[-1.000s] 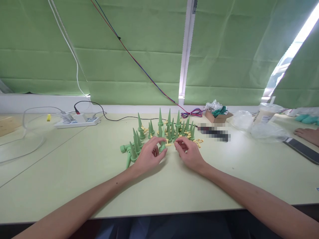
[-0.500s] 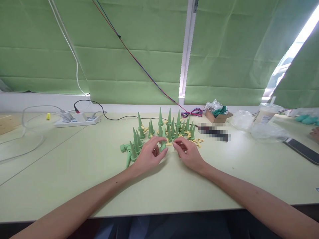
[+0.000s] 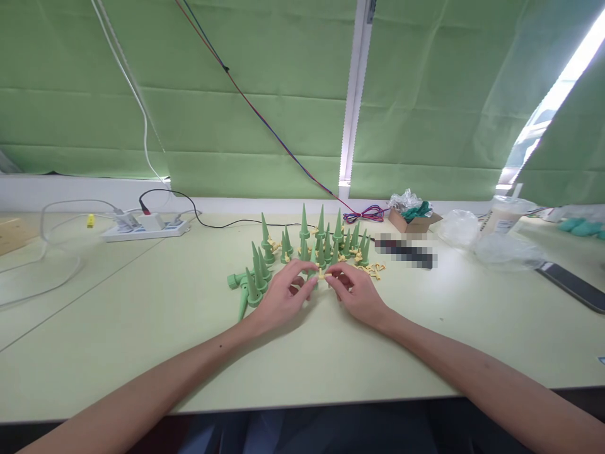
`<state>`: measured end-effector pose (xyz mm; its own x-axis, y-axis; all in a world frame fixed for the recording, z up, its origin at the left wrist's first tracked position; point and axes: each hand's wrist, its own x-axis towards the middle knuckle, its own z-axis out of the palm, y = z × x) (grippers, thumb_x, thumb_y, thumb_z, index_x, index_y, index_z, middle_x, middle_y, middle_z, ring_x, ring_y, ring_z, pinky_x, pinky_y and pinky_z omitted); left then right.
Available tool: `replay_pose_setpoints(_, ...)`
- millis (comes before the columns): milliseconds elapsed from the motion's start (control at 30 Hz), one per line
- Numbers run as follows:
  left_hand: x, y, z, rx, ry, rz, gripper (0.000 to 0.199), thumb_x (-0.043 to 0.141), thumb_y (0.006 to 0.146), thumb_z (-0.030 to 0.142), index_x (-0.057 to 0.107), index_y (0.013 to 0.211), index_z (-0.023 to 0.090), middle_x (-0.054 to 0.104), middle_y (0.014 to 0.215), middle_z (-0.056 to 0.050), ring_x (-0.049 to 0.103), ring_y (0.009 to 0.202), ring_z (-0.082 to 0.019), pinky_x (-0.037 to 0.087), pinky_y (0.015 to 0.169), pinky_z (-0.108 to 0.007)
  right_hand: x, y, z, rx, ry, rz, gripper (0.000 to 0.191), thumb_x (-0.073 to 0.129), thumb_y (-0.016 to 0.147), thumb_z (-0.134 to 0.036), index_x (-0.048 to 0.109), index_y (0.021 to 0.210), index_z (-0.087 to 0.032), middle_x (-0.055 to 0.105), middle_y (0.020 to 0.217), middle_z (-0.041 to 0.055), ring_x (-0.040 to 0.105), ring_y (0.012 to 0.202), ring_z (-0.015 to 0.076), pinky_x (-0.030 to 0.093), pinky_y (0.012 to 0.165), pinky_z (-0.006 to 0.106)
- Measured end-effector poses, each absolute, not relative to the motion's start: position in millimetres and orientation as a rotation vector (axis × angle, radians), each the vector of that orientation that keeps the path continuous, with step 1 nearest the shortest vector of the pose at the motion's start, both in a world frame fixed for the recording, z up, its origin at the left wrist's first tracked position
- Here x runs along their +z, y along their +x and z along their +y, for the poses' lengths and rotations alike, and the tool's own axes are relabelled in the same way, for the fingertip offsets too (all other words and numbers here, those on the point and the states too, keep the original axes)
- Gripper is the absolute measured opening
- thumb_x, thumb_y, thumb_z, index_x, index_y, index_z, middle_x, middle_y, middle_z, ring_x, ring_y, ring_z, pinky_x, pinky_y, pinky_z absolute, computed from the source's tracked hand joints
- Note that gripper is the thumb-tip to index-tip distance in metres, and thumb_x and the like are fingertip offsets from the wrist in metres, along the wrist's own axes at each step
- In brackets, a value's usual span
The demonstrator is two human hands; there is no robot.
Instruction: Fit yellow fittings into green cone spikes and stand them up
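While the left hand (image 3: 286,287) pinches a yellow piece (image 3: 322,275), the right hand (image 3: 358,291) pinches its end.

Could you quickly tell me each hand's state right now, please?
Left hand: closed around a green cone; whether it also grips the yellow piece cannot be told.
Right hand: closed, pinching the yellow piece.

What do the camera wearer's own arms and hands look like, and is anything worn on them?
The left hand and right hand are ungloved. The left forearm, marked by a small dark spot, and the right forearm show no sleeve, watch or bracelet.
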<state>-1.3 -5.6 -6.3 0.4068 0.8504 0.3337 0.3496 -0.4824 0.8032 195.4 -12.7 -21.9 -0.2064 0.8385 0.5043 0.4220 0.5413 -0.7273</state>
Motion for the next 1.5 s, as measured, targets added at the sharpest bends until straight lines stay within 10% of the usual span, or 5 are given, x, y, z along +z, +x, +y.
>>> replay_pose_setpoints(267, -9.5, 0.8, -4.7, 1.038, 1.853, 1.060, 0.045, 0.058, 0.090, 0.043, 0.039, 0.128, 0.027, 0.052, 0.114, -0.007, 0.062, 0.066, -0.011, 0.051, 0.046, -0.021, -23.5, 196.1, -12.3, 0.571, -1.012, -1.836, 0.016, 0.055, 0.094, -0.035, 0.061, 0.096, -0.020, 0.062, 0.071, 0.0015, 0.055, 0.057, 0.0138, 0.045, 0.053, 0.026)
replay_pose_setpoints(700, -4.8, -1.8, -5.1, 0.846, 1.845, 1.045, 0.031, 0.053, 0.091, 0.052, 0.051, 0.085, 0.021, 0.041, 0.053, 0.006, 0.039, 0.044, -0.010, 0.028, 0.043, -0.023, -22.5, 195.6, -13.2, 0.661, -0.984, -1.880, 0.017, 0.055, 0.094, -0.037, 0.062, 0.093, -0.020, 0.062, 0.071, 0.0004, 0.052, 0.052, 0.0117, 0.045, 0.052, 0.025)
replay_pose_setpoints(1500, -3.0, -2.8, 0.7, 0.900, 1.799, 1.067, 0.032, 0.058, 0.086, 0.052, 0.064, 0.082, 0.020, 0.036, 0.059, 0.005, 0.025, 0.046, -0.007, 0.021, 0.041, -0.022, -22.4, 194.6, -15.1, 0.634, -0.961, -1.874, 0.016, 0.060, 0.091, -0.035, 0.066, 0.095, -0.021, 0.060, 0.063, -0.0015, 0.052, 0.051, 0.0121, 0.045, 0.053, 0.026)
